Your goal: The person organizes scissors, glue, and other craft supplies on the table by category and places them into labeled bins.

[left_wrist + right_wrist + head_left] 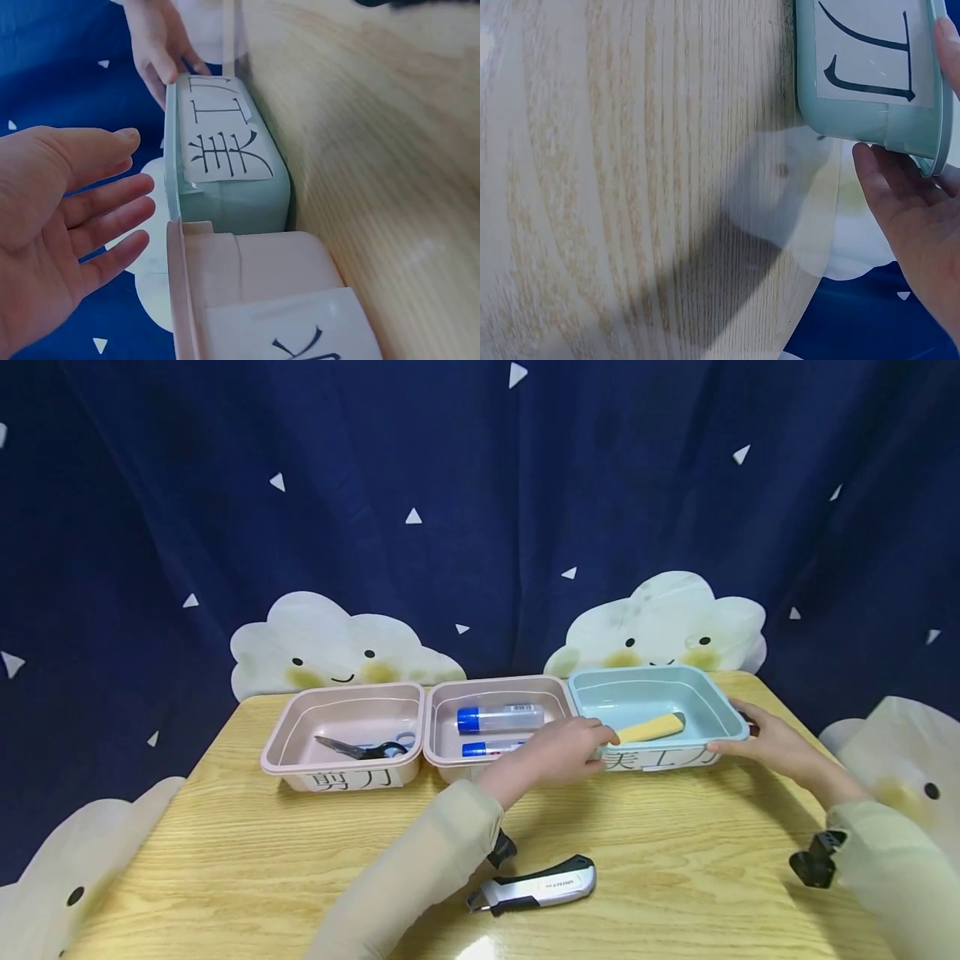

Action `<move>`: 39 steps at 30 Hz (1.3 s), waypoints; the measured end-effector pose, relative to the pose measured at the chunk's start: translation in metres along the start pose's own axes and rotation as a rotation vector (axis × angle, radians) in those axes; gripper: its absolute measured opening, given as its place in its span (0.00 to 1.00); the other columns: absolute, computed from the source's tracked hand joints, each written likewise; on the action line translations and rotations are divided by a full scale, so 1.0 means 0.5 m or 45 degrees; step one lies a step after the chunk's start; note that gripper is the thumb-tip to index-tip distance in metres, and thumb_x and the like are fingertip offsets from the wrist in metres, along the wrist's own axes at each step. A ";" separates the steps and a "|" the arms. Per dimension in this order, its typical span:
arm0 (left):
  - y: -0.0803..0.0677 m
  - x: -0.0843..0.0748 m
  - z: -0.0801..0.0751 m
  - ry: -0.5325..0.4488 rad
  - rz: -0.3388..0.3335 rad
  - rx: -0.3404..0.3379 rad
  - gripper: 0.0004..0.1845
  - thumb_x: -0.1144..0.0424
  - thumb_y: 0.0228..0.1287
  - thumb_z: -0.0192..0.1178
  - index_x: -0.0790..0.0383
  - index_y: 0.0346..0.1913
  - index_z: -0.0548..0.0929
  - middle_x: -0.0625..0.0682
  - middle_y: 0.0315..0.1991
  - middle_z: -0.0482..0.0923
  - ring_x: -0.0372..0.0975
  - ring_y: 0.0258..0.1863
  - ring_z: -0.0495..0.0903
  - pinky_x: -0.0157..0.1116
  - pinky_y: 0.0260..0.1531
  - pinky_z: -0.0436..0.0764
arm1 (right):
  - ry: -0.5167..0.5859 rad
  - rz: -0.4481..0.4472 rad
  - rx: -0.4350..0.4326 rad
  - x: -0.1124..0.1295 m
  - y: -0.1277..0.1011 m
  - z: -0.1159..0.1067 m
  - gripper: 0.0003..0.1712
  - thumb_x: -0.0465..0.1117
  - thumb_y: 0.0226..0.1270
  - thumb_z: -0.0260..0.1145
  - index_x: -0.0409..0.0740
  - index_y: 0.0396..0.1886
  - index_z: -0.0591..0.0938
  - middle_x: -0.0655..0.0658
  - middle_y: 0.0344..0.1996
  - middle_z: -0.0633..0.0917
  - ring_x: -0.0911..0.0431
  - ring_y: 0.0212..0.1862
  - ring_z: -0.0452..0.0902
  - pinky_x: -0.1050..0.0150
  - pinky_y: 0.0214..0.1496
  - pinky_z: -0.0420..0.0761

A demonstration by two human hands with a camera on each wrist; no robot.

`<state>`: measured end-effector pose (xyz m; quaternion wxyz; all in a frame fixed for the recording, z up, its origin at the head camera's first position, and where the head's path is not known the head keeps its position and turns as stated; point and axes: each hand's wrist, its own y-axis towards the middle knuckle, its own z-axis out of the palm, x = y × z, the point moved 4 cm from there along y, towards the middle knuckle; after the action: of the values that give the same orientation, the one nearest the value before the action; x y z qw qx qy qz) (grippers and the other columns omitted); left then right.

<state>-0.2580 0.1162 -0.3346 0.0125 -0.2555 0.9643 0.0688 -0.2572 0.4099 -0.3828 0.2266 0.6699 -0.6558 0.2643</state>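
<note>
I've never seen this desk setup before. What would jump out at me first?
Three trays stand in a row at the table's far edge: two pink ones, then a blue tray holding a yellow stick. The left hand is open at the blue tray's near-left corner, and the right hand rests on its right end. A utility knife lies alone near the front edge.

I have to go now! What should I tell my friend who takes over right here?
Left hand: open, over the blue tray's near-left rim, holding nothing.
Right hand: fingers on the blue tray's right corner.
Done: a yellow knife lies in the blue tray; scissors and two glue sticks sit in the pink trays.
Left: the black-and-silver knife lies on the table.
</note>
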 end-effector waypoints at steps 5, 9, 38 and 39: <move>-0.034 -0.006 0.003 0.001 0.009 0.004 0.18 0.56 0.61 0.59 0.52 0.54 0.76 0.45 0.46 0.78 0.32 0.41 0.76 0.27 0.40 0.74 | 0.012 0.002 0.004 -0.002 0.003 0.000 0.56 0.53 0.55 0.66 0.30 0.69 0.45 0.24 0.64 0.56 0.34 0.59 0.58 0.41 0.53 0.65; -0.057 -0.006 0.012 0.047 0.013 -0.003 0.18 0.54 0.59 0.60 0.51 0.52 0.77 0.43 0.46 0.78 0.32 0.42 0.76 0.29 0.42 0.74 | 0.009 0.007 0.015 -0.001 0.002 0.003 0.55 0.52 0.56 0.66 0.30 0.69 0.45 0.24 0.63 0.56 0.34 0.59 0.58 0.41 0.53 0.65; -0.166 -0.023 0.091 -0.104 -0.001 0.389 0.15 0.47 0.54 0.62 0.51 0.40 0.81 0.38 0.29 0.76 0.28 0.30 0.74 0.25 0.32 0.72 | 0.013 0.012 0.015 0.001 -0.001 0.000 0.56 0.53 0.56 0.66 0.31 0.69 0.43 0.24 0.63 0.56 0.35 0.59 0.58 0.41 0.53 0.64; -0.170 -0.022 0.093 -0.118 -0.012 0.398 0.15 0.46 0.54 0.61 0.51 0.39 0.81 0.37 0.28 0.76 0.28 0.29 0.73 0.24 0.31 0.71 | 0.013 0.010 0.015 0.000 -0.001 0.000 0.56 0.53 0.56 0.66 0.31 0.69 0.43 0.24 0.63 0.56 0.35 0.59 0.58 0.41 0.53 0.64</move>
<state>-0.2069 0.0548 -0.3908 0.0967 -0.2515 0.9604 -0.0704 -0.2567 0.4097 -0.3827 0.2250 0.6671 -0.6559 0.2724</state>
